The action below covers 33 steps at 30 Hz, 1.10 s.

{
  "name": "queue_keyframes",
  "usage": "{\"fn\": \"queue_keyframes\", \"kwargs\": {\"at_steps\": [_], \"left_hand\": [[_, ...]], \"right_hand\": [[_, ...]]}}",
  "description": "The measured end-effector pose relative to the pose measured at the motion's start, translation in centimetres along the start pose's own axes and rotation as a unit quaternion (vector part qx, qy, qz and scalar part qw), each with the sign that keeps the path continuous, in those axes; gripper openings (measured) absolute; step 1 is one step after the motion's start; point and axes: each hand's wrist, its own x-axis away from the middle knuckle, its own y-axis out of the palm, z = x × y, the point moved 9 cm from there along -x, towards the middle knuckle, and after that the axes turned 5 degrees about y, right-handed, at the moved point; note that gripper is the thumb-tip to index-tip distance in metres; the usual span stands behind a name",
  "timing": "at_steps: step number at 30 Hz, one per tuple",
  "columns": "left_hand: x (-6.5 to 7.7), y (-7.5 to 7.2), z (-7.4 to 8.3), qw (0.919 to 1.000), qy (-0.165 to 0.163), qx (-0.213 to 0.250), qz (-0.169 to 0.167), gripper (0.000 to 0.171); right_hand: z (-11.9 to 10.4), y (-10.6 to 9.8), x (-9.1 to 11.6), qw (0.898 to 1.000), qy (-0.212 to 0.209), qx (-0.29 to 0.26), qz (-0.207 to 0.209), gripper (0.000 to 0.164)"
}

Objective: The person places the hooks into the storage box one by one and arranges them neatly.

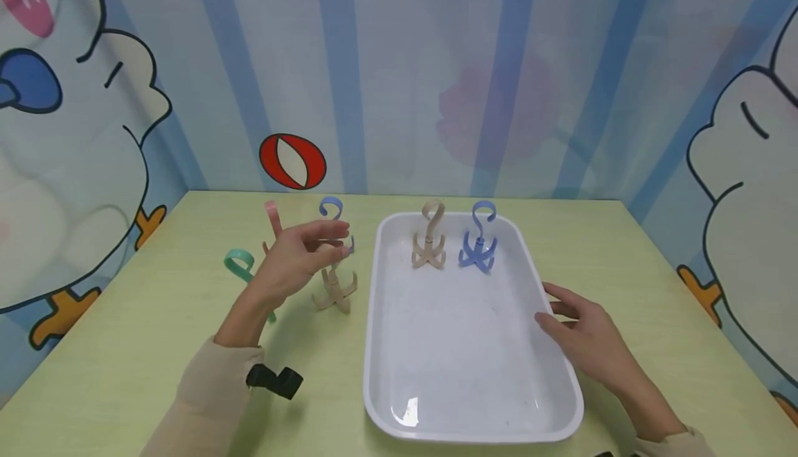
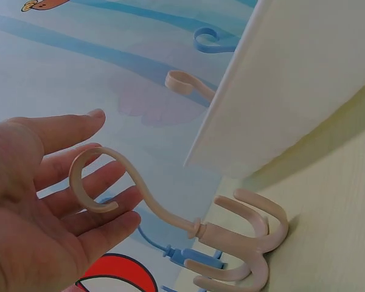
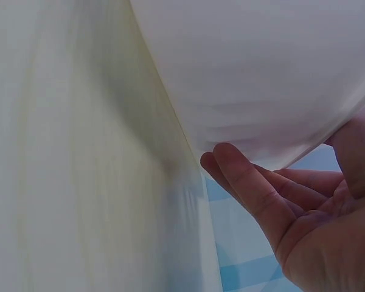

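Note:
My left hand (image 1: 293, 263) is over a beige four-pronged swivel hook (image 1: 335, 293) standing on the table left of the tray. In the left wrist view the hook's curved top (image 2: 76, 182) lies in front of my loosely bent fingers, with the thumb held apart from it. My right hand (image 1: 586, 336) holds the right side of a white tray (image 1: 461, 360), thumb at the rim and fingers against the outer wall. Inside the tray's far end stand another beige hook (image 1: 429, 246) and a blue hook (image 1: 478, 253).
Around my left hand stand a green hook (image 1: 240, 263), a pink hook (image 1: 273, 218) and another blue hook (image 1: 330, 204), all partly hidden by the hand. A striped cartoon backdrop (image 1: 411, 62) rises behind the pale yellow-green table (image 1: 156, 318).

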Motion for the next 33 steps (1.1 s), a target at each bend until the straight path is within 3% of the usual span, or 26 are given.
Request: {"fn": "queue_keyframes", "kwargs": {"at_steps": [18,33], "left_hand": [[0.6,0.1,-1.3,0.9994,0.006,0.006,0.034,0.036],[0.6,-0.4,-2.0,0.9948,0.013,-0.05,0.088,0.029]], "right_hand": [[0.2,-0.1,0.0,1.0,-0.002,0.003,0.004,0.064],[0.2,0.0,0.0,1.0,0.002,0.001,0.002,0.065]]}}
